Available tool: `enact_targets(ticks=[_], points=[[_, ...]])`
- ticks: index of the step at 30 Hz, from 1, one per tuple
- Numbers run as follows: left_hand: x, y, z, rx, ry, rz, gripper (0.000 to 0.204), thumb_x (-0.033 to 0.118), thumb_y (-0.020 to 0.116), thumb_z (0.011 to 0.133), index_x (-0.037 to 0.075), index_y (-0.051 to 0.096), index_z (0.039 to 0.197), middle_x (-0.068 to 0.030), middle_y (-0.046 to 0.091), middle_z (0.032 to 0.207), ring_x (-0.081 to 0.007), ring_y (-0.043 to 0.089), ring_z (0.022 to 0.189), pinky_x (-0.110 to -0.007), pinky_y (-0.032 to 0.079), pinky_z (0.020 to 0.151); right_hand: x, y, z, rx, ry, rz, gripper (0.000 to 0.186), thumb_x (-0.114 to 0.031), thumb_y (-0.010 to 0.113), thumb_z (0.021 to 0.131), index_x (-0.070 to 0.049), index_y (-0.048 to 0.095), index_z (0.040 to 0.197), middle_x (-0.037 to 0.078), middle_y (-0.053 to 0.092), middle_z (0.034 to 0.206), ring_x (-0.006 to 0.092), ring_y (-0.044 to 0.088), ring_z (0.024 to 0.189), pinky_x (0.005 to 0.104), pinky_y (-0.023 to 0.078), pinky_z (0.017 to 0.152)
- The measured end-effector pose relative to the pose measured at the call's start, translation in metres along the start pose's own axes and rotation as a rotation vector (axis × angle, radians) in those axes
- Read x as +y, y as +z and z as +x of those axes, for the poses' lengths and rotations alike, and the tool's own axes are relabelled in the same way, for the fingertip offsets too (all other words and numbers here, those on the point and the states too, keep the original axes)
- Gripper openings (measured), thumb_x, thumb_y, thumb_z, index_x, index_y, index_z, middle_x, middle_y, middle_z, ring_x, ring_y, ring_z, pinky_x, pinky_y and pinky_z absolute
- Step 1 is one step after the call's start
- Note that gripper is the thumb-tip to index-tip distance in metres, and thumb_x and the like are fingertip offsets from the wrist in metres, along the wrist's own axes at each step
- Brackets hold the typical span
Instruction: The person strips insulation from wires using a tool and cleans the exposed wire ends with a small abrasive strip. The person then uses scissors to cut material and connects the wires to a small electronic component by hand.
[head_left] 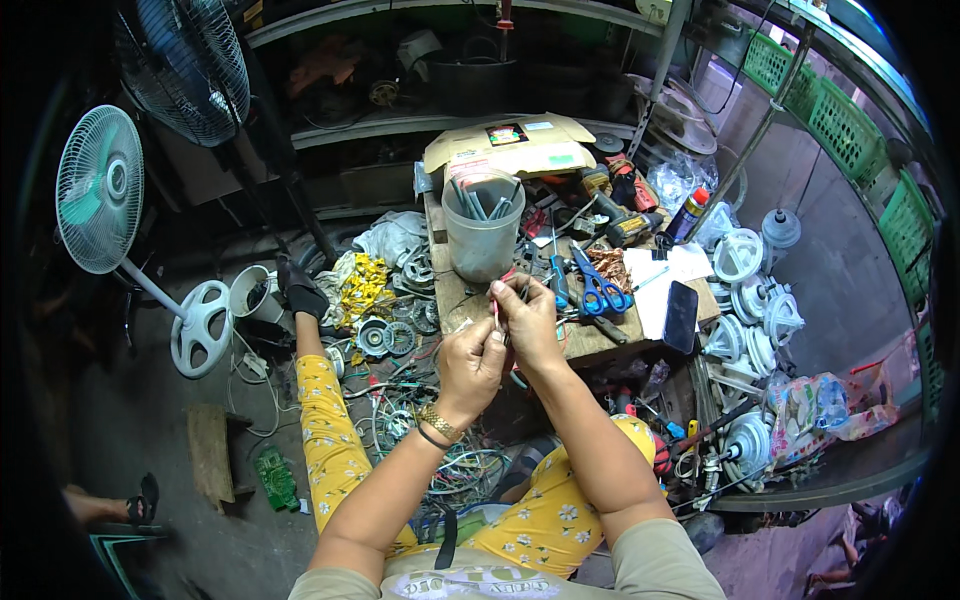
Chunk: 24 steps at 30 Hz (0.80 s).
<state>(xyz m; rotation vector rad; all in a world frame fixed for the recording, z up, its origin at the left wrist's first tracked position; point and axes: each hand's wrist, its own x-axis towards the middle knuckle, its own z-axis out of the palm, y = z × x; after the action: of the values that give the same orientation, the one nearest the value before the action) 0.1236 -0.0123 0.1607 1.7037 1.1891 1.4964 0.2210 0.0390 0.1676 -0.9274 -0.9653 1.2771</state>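
Close together, near the front edge of the wooden table, my two hands meet with fingers pinched. My left hand grips the lower end of a thin wire. The fingers of my right hand close on it just above, with a bit of red showing at the fingertips. Both hands partly hide the wire. Right behind them stands a grey plastic tub with dark tube pieces sticking out. Blue-handled scissors and a blue screwdriver lie to the right of my right hand.
A phone rests on white paper near the table's right edge. Behind are a power drill, spray can and flattened cardboard. Tangled wires cover the floor below. Left stand a fan and a wooden stool.
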Motion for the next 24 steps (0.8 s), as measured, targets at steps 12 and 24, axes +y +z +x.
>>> enact_targets(ticks=[12,24], points=[[-0.003,-0.070,0.003,0.057,-0.240,-0.651,0.032,0.031,0.042,0.094,0.007,0.048,0.073,-0.0022,0.046,0.075,-0.0125,0.051,0.071,-0.025,0.047,0.056,-0.067,-0.068,0.001,-0.646,0.129,-0.445,0.014,-0.004,0.067,0.079,0.000,0.064,0.092,0.004,0.063,0.074,0.0116,0.060,0.066,0.0247,0.048,0.062],[0.005,-0.061,-0.004,0.065,-0.202,-0.713,0.027,0.030,0.041,0.097,0.009,0.042,0.079,-0.0040,0.049,0.087,-0.0146,0.052,0.084,-0.027,0.050,0.065,-0.035,0.006,-0.036,-0.376,0.366,0.170,0.023,-0.029,0.056,0.094,-0.008,0.057,0.102,0.008,0.065,0.090,0.0040,0.039,0.045,0.0174,0.030,0.042]])
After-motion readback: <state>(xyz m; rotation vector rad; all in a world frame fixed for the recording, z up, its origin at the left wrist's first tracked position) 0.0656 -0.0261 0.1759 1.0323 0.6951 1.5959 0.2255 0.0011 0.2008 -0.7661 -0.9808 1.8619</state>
